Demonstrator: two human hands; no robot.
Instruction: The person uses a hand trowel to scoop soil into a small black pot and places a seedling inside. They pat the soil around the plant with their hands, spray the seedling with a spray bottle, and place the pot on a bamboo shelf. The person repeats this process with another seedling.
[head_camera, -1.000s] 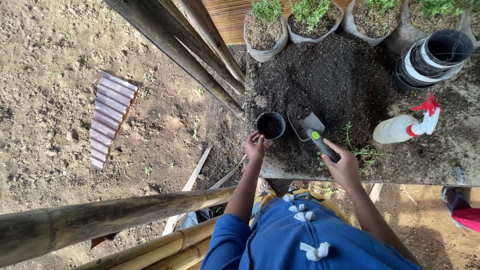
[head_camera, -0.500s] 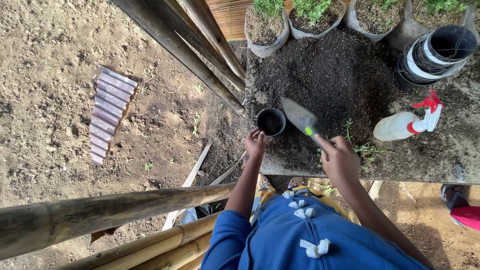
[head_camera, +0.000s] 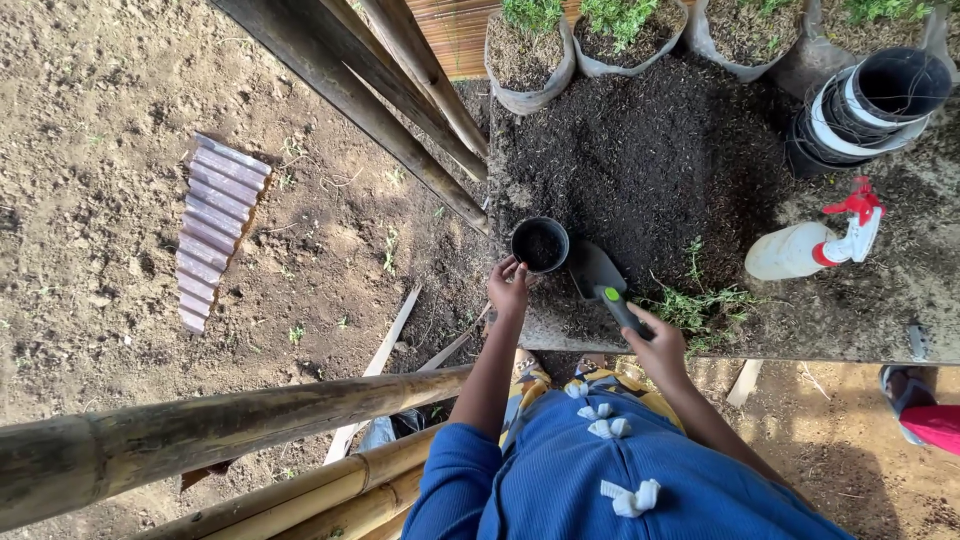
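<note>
Two hands at potting: left hand steadies small black pot on tabletop; right hand grip closed on trowel, blade beside pot. Filling under way; next scoop needs loose soil.

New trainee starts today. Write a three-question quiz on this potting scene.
1. True or false: the left hand touches the rim of the small black pot.
2. The right hand holds: A) the spray bottle, B) the trowel, C) nothing.
3. What fills the small black pot?

Key: 1 true. 2 B. 3 dark soil.
</note>
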